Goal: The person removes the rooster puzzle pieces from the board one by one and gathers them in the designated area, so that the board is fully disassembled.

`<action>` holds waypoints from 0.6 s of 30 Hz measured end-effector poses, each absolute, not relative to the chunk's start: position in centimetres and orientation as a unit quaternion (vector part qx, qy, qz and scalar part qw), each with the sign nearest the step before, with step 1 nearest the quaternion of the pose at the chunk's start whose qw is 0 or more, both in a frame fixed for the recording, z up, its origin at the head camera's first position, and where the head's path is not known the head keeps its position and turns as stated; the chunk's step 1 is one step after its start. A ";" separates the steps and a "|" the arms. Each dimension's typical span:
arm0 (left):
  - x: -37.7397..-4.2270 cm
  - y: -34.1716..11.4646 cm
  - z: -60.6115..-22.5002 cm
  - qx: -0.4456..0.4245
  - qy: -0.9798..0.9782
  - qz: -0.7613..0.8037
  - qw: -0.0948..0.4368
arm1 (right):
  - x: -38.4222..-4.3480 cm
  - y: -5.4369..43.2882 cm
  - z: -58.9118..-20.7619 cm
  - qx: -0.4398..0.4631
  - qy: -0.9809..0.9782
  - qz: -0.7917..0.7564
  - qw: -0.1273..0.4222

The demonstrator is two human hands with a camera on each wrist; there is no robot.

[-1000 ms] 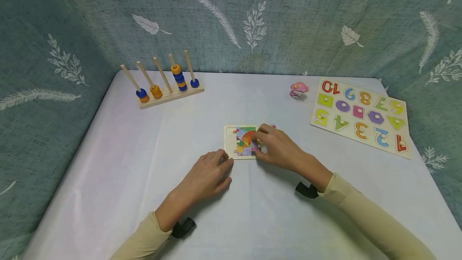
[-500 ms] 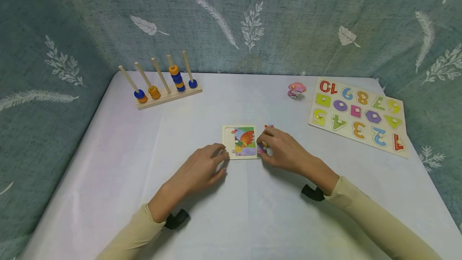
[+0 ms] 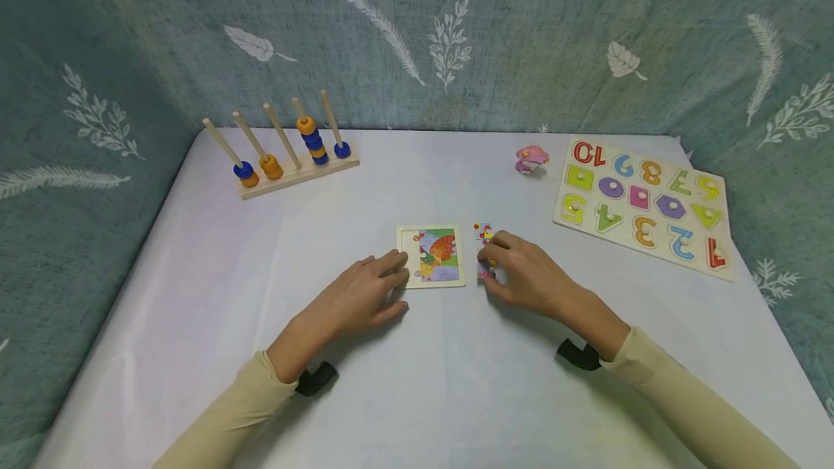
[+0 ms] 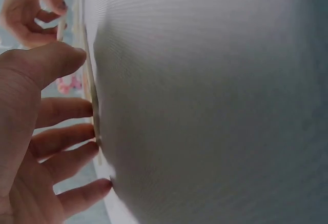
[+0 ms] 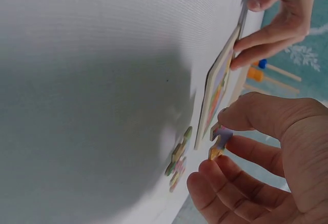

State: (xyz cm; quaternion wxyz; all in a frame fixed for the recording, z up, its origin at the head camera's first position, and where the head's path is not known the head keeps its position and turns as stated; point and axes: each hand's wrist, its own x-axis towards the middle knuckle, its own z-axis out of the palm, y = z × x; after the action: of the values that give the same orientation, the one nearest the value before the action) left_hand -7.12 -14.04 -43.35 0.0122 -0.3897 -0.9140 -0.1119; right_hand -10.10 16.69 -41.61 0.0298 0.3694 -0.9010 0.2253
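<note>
Right of the jigsaw tray (image 3: 407,239), a puzzle piece (image 5: 222,138) is pinched by the right hand (image 3: 531,270), while the tray, merely touched by extended fingers of the left hand (image 3: 361,294), could be shifted by an off-line press.

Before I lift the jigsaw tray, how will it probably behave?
The jigsaw tray looks thin and straight-edged, so it is probably stiff and light. Lying flat, it should slide rather than tip when pushed. If tilted, its jigsaw pieces may shift, since a bare strip lies beside them.
</note>
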 end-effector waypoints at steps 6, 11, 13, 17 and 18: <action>-7.3 -14.0 -43.5 -0.406 -0.908 -0.102 0.022 | -10.0 17.2 -41.8 0.367 -0.902 0.227 0.024; -7.4 -13.8 -43.3 -0.402 -0.911 -0.089 0.019 | -9.8 17.6 -41.7 0.364 -0.905 0.217 0.017; -7.5 -13.7 -43.2 -0.399 -0.913 -0.089 0.015 | -9.7 17.7 -41.8 0.367 -0.905 0.213 0.018; -7.5 -13.6 -43.1 -0.393 -0.915 -0.087 0.010 | -9.5 17.8 -41.9 0.372 -0.905 0.206 0.016; -7.5 -13.6 -43.1 -0.392 -0.916 -0.087 0.010 | -9.4 17.8 -41.9 0.373 -0.905 0.205 0.013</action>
State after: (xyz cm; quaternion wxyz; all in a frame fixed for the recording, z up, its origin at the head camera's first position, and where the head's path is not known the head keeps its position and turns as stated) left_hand -7.53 -13.57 -43.09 0.0101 -0.3920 -0.9158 -0.0866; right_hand -9.44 17.76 -41.93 0.0131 0.3728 -0.9049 0.2049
